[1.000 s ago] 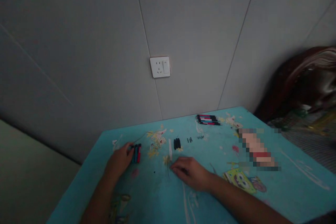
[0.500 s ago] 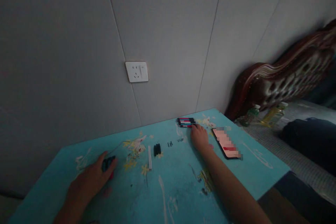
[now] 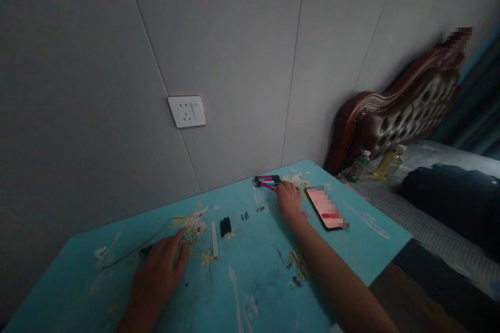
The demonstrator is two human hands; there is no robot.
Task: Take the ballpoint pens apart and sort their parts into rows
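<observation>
My right hand [image 3: 289, 199] is at the back of the table, its fingers closed on the end of a red pen [image 3: 267, 186]. The pen lies at an angle against a row of dark, red and white pens [image 3: 266, 179]. My left hand [image 3: 163, 263] hovers low over the left part of the table, thumb and fingers apart, with nothing visible in it. A small dark object [image 3: 146, 251] shows just past its left side, partly hidden by the hand. To its right lie thin white rods [image 3: 214, 239] and several short black tubes [image 3: 225, 226].
Tiny dark pieces [image 3: 244, 216] lie mid-table. A phone [image 3: 325, 209] rests right of my right hand. The blue patterned table [image 3: 250, 255] meets a grey wall with a socket [image 3: 187, 111]. Bottles [image 3: 390, 163] stand on the bed at right.
My left hand has moved right, leaving the dark object behind it. My right hand has pulled a red pen askew from the row. The view has turned slightly right.
</observation>
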